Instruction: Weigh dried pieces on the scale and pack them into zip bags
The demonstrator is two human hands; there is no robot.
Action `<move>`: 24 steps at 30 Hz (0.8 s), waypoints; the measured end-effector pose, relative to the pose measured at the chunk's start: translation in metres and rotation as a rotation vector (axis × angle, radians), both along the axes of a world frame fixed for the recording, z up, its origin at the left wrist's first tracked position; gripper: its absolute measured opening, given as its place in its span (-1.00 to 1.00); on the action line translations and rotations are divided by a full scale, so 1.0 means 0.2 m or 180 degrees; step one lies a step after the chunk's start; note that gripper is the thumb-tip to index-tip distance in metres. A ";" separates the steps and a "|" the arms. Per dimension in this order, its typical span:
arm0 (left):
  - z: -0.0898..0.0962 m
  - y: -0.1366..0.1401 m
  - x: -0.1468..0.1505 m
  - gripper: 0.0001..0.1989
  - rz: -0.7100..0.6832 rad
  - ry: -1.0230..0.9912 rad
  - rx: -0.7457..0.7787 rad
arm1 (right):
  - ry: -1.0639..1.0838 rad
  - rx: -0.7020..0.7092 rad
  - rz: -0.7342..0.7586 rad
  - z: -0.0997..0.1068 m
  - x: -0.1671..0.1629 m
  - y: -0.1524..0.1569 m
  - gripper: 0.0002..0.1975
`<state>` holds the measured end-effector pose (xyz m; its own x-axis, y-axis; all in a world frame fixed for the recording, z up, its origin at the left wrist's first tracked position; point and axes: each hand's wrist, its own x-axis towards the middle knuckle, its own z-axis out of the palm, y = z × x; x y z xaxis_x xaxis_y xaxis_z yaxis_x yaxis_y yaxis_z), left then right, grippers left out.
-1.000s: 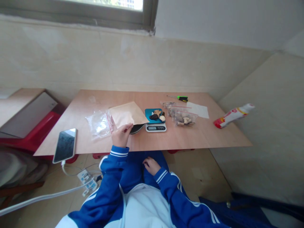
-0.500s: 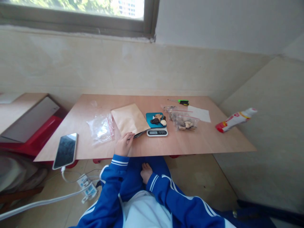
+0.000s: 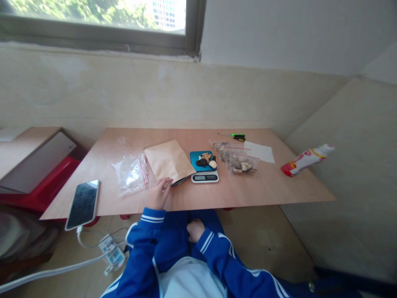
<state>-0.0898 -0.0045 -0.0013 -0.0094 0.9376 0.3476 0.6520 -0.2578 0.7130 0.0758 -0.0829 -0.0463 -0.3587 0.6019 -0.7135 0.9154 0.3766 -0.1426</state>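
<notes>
Left hand (image 3: pixel 160 193) pinches the paper bag (image 3: pixel 169 160) by its near edge, tabletop (image 3: pixel 276 188) stretching rightward.

The paper bag (image 3: pixel 169 159) is light brown, like plain cardboard, with no picture or words that I can see on top. It lies nearly flat and a bit crooked on the desk (image 3: pixel 201 198). The side close to the person is open a little, and it looks black in there. The left hand (image 3: pixel 159 193) has its fingers at that side. One corner points right, up by the scale (image 3: pixel 204 178); I can't tell if they touch.
</notes>
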 end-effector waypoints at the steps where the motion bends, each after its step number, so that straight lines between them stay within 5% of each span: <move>1: 0.00 0.00 0.00 -0.78 -0.0024 0.0005 -0.0006 | 0.0014 -0.0002 -0.0069 0.05 0.02 0.02 -0.80; 8: -0.09 0.04 -0.02 -0.69 -0.0331 0.0357 0.0085 | 0.1009 0.0281 -0.0272 0.45 0.25 0.23 -0.83; 13: -0.14 0.07 -0.05 -0.66 -0.0439 0.0482 0.0016 | 0.2568 0.0900 -0.0494 0.68 0.39 0.60 -0.88; 16: -0.15 0.10 -0.08 -0.69 -0.0365 0.0385 -0.0030 | 0.2124 0.1826 -0.1047 0.69 0.38 0.89 -0.88; 19: -0.14 0.14 -0.12 -0.68 -0.0274 0.0378 -0.0056 | 0.1844 0.2085 -0.1246 0.61 0.32 1.13 -0.89; 24: -0.12 0.15 -0.19 -0.69 -0.0382 0.0400 -0.0012 | 0.1539 0.2233 -0.1260 0.49 0.25 1.21 -0.87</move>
